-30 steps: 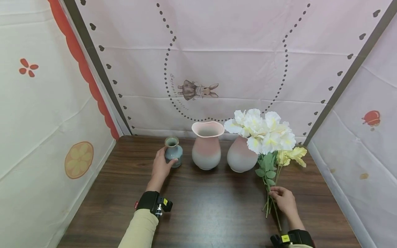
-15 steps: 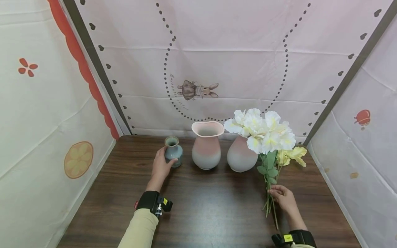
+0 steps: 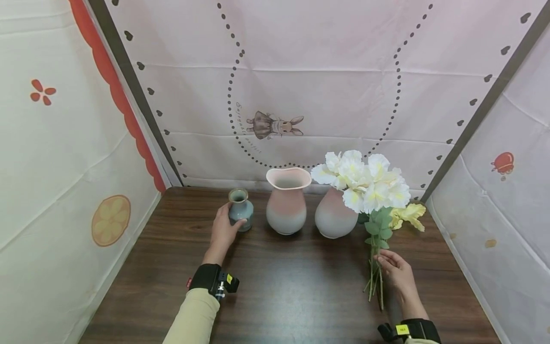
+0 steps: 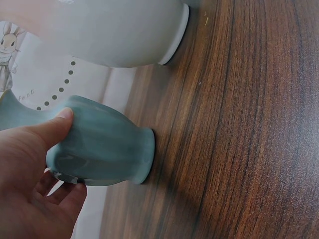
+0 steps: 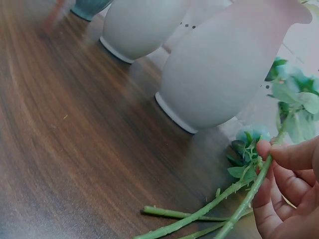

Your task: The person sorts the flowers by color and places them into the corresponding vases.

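Wood counter (image 3: 275,296), pink backdrop (image 3: 318,95) – our L grip (image 3: 223,230) holds the blue vase (image 3: 241,211) upright, L of 2 pink-white vases (image 3: 286,210); our R grip (image 3: 396,273) pinches a green stem (image 5: 245,199) – R of them, nr white blooms (image 3: 365,184).

On the bench (image 3: 275,291), the left grip (image 3: 222,230) holds a blue vase (image 3: 244,210) near two pink-and-white vases (image 3: 286,210); the right grip (image 3: 398,273) pinches a flower stem (image 3: 381,289).

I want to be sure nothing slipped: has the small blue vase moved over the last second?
No: in the head view, the small blue vase shows no visible shift against the printed rabbit.
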Demonstrator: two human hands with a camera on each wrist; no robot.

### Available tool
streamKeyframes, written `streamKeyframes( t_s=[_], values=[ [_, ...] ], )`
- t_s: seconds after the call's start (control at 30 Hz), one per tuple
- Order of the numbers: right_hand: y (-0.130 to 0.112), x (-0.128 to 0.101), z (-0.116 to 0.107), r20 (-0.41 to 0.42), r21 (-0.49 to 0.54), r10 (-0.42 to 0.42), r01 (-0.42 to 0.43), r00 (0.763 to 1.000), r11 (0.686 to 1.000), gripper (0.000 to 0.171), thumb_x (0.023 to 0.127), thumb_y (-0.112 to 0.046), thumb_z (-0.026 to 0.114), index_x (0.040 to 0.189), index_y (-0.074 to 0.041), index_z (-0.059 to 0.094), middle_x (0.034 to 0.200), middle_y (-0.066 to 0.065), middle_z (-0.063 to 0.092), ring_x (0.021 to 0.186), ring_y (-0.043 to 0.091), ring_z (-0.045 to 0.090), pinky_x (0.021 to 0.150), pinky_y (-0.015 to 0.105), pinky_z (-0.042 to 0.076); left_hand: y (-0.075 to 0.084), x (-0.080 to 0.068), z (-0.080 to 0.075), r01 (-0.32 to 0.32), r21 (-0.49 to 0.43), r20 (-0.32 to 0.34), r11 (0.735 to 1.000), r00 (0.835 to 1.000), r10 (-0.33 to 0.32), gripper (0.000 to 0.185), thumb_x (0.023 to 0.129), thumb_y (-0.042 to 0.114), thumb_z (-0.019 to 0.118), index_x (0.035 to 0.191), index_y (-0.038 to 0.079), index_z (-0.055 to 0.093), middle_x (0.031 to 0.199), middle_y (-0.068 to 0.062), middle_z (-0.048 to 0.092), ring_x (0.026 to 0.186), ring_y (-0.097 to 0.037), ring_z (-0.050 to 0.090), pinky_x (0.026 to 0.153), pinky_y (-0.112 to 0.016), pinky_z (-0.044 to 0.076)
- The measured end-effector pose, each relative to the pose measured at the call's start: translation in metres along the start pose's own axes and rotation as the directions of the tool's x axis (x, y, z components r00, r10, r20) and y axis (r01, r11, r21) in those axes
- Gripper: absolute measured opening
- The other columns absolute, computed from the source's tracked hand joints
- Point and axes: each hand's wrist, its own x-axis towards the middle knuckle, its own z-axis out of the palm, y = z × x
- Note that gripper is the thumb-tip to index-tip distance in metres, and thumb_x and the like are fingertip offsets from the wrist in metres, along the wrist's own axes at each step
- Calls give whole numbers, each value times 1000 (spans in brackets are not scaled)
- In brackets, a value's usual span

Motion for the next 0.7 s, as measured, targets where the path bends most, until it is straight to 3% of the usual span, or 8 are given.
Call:
streamKeyframes(
  t_s=[0.37,0.7],
  values=[
    [-10,-1,1,-91,95,-19,27,996,995,10,104,-18,53,111,-21,60,81,-27,66,87,-9,60,77,15,49,1,0,-1,-13,9,5,1000,1000,13,75,95,27,70,154,5,30,160,-21,29,146,-40,34,118,-56,35],
    [-19,0,6,-232,170,-115,157,966,973,9,100,-14,60,107,-11,64,79,-23,68,83,-5,63,72,13,52,1,-1,-1,-20,5,-5,1000,1000,20,75,94,26,70,154,4,30,159,-22,30,146,-40,34,118,-57,35]
  ],
)
